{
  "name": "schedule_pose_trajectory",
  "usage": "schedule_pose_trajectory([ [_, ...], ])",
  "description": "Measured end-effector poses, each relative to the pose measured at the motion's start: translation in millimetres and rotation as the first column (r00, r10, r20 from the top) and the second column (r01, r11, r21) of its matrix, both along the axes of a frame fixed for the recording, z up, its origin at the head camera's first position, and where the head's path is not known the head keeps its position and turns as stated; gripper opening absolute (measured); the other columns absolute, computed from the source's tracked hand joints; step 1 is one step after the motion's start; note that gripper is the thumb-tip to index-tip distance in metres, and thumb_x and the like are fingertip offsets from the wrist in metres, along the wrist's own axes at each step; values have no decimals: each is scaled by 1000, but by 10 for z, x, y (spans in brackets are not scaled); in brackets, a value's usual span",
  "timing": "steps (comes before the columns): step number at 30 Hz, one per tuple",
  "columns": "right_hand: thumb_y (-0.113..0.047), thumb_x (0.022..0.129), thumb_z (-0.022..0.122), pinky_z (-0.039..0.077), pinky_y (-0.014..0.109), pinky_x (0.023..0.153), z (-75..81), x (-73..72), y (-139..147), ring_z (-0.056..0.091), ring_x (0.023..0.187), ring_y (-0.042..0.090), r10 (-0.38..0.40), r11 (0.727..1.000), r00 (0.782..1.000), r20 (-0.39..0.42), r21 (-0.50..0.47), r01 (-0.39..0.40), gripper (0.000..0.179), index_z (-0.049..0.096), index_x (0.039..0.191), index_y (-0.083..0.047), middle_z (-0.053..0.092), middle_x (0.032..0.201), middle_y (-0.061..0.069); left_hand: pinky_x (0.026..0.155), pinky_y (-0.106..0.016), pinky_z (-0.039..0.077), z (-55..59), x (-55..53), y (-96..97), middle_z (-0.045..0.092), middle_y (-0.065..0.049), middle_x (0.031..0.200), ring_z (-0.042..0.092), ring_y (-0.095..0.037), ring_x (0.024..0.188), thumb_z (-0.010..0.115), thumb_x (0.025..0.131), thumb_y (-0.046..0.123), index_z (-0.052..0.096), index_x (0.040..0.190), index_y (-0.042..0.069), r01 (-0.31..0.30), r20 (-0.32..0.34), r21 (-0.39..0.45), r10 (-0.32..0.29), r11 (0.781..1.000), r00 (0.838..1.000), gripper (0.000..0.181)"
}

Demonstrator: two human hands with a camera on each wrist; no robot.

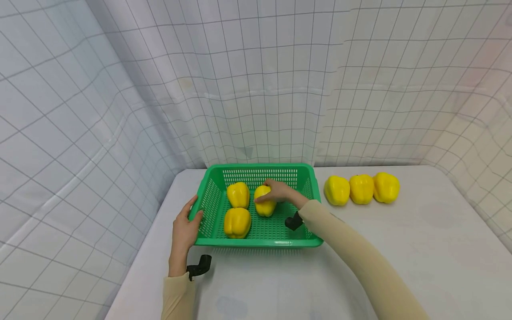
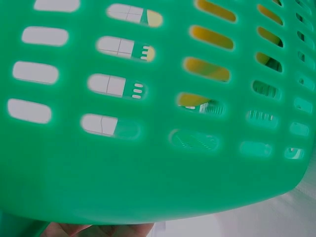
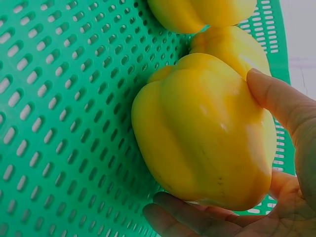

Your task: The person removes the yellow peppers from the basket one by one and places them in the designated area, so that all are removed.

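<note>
My right hand [image 1: 278, 191] grips a yellow bell pepper [image 1: 264, 209] inside the green basket [image 1: 260, 243]. In the right wrist view, the thumb lies on one side of that pepper and the fingers [image 3: 182, 212] curl round its other side. Two more yellow peppers stand at the basket's left, a rear pepper [image 1: 238, 194] and a front pepper [image 1: 237, 223]. My left hand [image 1: 185, 231] holds the basket's left rim between thumb and fingers. Most of that hand is hidden behind the basket wall in the left wrist view.
A row of three yellow peppers stands on the white table [image 1: 432, 222] right of the basket: a left one [image 1: 337, 190], a middle one [image 1: 362, 189] and a right one [image 1: 386, 187]. A white gridded curtain [image 1: 264, 89] hangs behind and along both sides.
</note>
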State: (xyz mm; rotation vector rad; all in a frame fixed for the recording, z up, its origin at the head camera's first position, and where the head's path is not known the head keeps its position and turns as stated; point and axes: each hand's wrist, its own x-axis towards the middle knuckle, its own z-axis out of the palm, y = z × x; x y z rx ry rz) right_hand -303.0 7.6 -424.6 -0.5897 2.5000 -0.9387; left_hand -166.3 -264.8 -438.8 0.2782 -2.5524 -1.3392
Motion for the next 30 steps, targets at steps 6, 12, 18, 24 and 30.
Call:
schedule_pose_trajectory([
  [6,-42,83,72,46,34,73,15,25,21,53,89,22,5,1000,999,31,14,-6,66,47,132,-5,57,109,9,60,-34,43,0,-4,3,60,-25,115,57,-30,74,53,98,18,40,146,17,-1,10,0,1,1000,1000,49],
  [12,-42,82,72,46,35,75,41,48,35,53,91,23,2,1000,999,43,16,-3,68,47,133,-5,56,113,10,61,-35,43,2,-6,3,59,-25,116,57,-30,75,53,98,18,40,146,17,-3,13,-9,4,1000,1000,50],
  [18,-43,82,72,44,38,84,39,51,56,53,97,23,-18,1000,1000,26,4,18,71,46,135,-3,56,116,11,60,-35,43,-4,-13,-6,60,-25,115,57,-30,74,53,98,17,41,146,17,0,-2,-12,0,1000,1000,50],
  [24,-44,82,72,44,38,85,26,42,77,53,97,23,-31,1000,999,11,-4,31,73,45,135,-2,57,116,11,60,-35,43,-3,-6,-4,60,-25,114,56,-29,73,53,98,17,41,146,17,-1,-6,-9,1,1000,1000,50],
  [30,-44,82,72,44,38,85,49,57,106,53,96,23,-40,999,999,9,-36,41,73,44,136,-4,57,115,10,61,-35,42,0,-5,-7,58,-25,118,56,-29,74,53,98,18,40,146,17,-2,5,-12,2,1000,1000,50],
])
